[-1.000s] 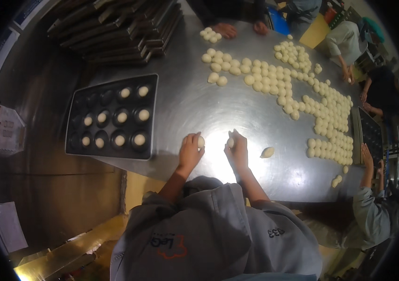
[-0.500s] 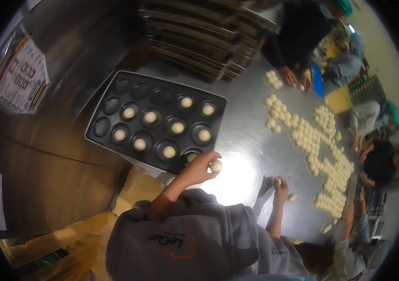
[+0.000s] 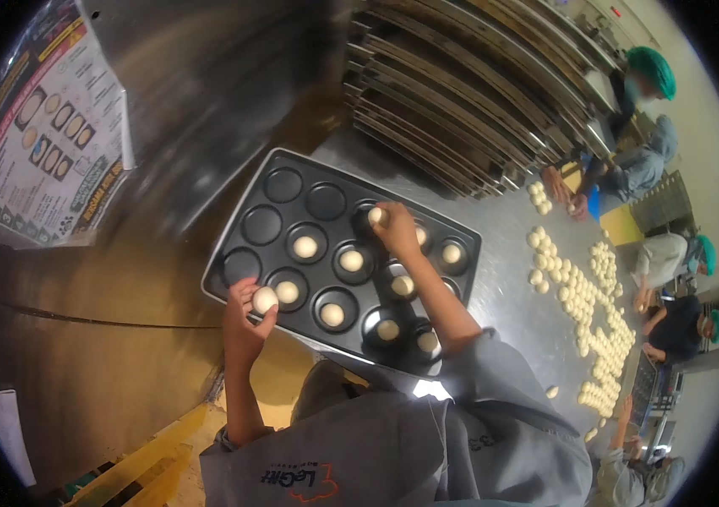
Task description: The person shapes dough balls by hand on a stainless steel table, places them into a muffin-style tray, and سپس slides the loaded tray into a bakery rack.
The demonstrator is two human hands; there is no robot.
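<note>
A dark baking tray (image 3: pixel 294 211) with rows of round wells lies before me on the metal table. Many wells hold a pale dough ball (image 3: pixel 351 260), while several at the far left are bare. My left hand (image 3: pixel 245 325) pinches a dough ball (image 3: pixel 265 300) at the tray's near left edge, beside an empty well. Reaching across the tray, my right hand (image 3: pixel 398 232) has its fingers on another dough ball (image 3: pixel 377 216) at a well in the far row. My right forearm covers part of the wells behind it.
Many dough balls (image 3: pixel 600 338) spread over the metal table (image 3: pixel 503 287) to the right. Stacked trays (image 3: pixel 461 93) rise at the back. A metal wall with a poster (image 3: pixel 55 135) stands left. Other people in green caps (image 3: pixel 651 72) work along the table's far right.
My left hand has carried its ball leftward to the tray's near left corner. My right hand has come from the table on the right to the tray's far row. The view has shifted.
</note>
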